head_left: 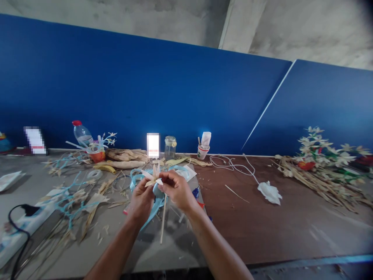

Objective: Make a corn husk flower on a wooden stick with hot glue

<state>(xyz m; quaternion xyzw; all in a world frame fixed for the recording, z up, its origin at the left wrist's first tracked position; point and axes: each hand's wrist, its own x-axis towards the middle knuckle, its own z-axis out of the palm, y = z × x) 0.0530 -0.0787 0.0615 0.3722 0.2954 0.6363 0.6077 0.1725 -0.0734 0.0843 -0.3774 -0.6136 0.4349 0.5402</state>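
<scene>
A small pale husk flower (154, 175) on a thin wooden stick (163, 217) is held up over the table. My left hand (141, 202) is closed around the flower's base and the light blue ribbon (154, 210) that hangs from it. My right hand (177, 189) pinches the petals and ribbon from the right side. The stick points down toward the table's front edge.
Dried husk strips and blue-wrapped stems (71, 198) litter the grey table at left, with a power strip (20, 227). A water bottle (82, 134), orange cup (97, 155), glass jar (170, 147) and paper cup (203, 149) stand by the blue wall. Finished flowers (323, 155) lie at right.
</scene>
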